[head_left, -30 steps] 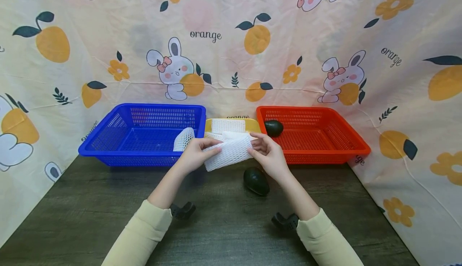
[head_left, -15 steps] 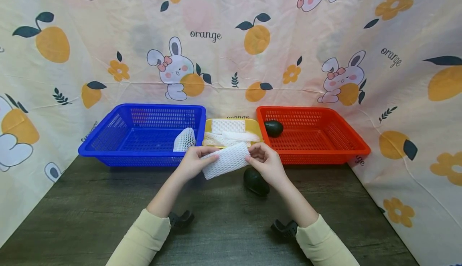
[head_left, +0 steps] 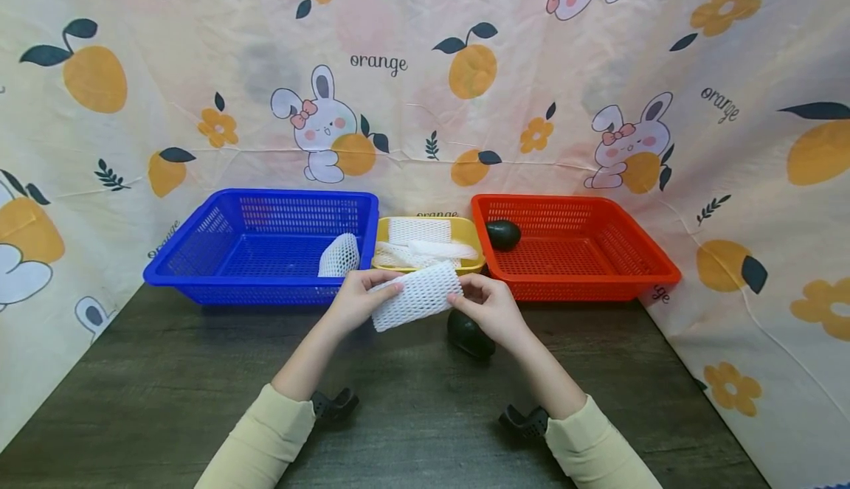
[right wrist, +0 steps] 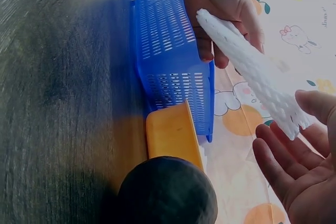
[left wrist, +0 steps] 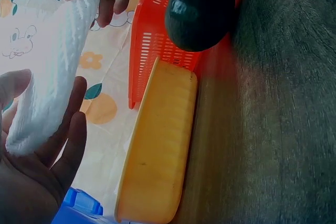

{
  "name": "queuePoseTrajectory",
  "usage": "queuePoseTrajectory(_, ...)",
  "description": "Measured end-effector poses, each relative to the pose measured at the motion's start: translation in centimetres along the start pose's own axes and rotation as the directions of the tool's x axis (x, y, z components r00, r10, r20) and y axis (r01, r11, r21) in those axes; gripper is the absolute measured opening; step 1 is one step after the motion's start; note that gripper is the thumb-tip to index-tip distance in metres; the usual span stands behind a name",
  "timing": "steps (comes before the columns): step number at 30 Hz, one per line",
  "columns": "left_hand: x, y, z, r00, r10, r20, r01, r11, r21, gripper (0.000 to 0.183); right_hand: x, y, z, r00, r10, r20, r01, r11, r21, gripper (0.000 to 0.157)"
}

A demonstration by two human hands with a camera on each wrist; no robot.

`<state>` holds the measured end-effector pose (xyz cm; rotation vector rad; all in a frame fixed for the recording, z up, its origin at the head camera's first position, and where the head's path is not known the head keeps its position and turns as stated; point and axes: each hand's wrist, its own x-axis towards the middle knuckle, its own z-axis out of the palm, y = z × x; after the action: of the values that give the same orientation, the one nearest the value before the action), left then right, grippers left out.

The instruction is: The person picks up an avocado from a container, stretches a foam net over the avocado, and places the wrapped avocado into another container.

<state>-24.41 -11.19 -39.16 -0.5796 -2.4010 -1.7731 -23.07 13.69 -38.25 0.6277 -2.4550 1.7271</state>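
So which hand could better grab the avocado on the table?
Probably the right hand: the avocado lies nearer it than the left hand, though both hold the net.

Head view downward, wrist views close

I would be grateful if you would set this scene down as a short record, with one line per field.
held item: white foam net, raised above the table
left grip: holds one end of the net
right grip: holds the other end
loose avocado: on the table, uncovered
blue basket: on the left, one netted item inside
yellow tray: between the baskets, more foam nets inside
red basket: on the right, one uncovered avocado inside
backdrop: printed with rabbits and oranges
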Motion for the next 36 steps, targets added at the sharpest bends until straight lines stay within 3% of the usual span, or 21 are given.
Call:
queuePoseTrajectory(9,-0.1,0.0,-0.2,0.997,-0.035,-0.067,0.035,0.999,0.005,0.028,-0.1,0.2,-0.1,0.995,-0.094,0.046,0.094,0.996,-0.003,0.014)
queuePoseTrajectory(20,0.1,0.2,-1.0,0.983,-0.053,-0.173,0.041,0.996,-0.074,0.02,-0.4,-0.1,-0.1,0.992,-0.108,0.073,0.111,0.993,-0.042,0.007)
queuePoseTrajectory(25,0.1,0.3,-1.1,0.996,-0.037,-0.083,0.032,0.998,-0.054,0.021,-1.1,-2.4,0.0,0.989,-0.141,0.05,0.145,0.987,-0.066,0.006)
queuePoseTrajectory(30,-0.3,1.3,-0.8,0.999,-0.02,0.034,0.02,1.0,0.01,0.029,-1.1,-2.2,0.3,0.979,-0.202,-0.02,0.2,0.978,-0.061,0.005)
queuePoseTrajectory(33,-0.4,1.7,-0.6,0.998,-0.013,0.056,0.007,0.995,0.104,0.043,-1.3,-2.7,0.6,0.974,-0.217,-0.058,0.214,0.975,-0.054,0.005)
queuePoseTrajectory(36,-0.4,1.4,-0.2,0.998,0.003,0.071,-0.02,0.971,0.238,0.061,-1.6,-3.9,0.8,0.97,-0.229,-0.086,0.224,0.973,-0.06,0.004)
